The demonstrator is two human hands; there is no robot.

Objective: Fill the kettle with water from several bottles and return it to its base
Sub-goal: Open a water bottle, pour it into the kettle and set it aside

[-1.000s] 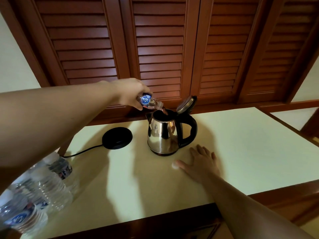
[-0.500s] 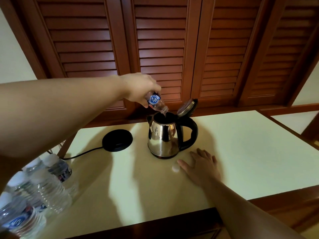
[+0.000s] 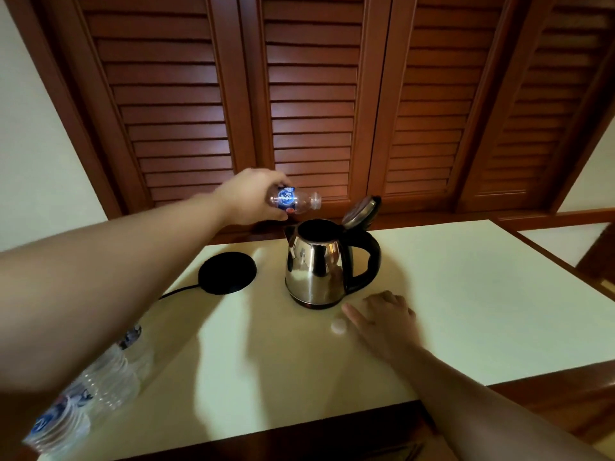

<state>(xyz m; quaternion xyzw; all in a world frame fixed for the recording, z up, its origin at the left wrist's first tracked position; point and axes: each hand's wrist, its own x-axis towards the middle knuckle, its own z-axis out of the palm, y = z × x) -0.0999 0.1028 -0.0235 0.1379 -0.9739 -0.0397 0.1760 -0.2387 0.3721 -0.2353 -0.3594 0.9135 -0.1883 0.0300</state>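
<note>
Above kettle [image 3: 314, 267], left hand [image 3: 253, 197] gripping bottle [image 3: 294, 201] sideways, right hand [image 3: 386, 322] flat

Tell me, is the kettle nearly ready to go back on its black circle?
Not yet. The kettle stands off its base with the lid open. The left hand holds a bottle lying level beside the opening, no water running. A cap lies by the right hand. More bottles wait; reseating the kettle remains.

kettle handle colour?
Black, on the kettle handle; the body is shiny steel. Seen in the head view.
</note>
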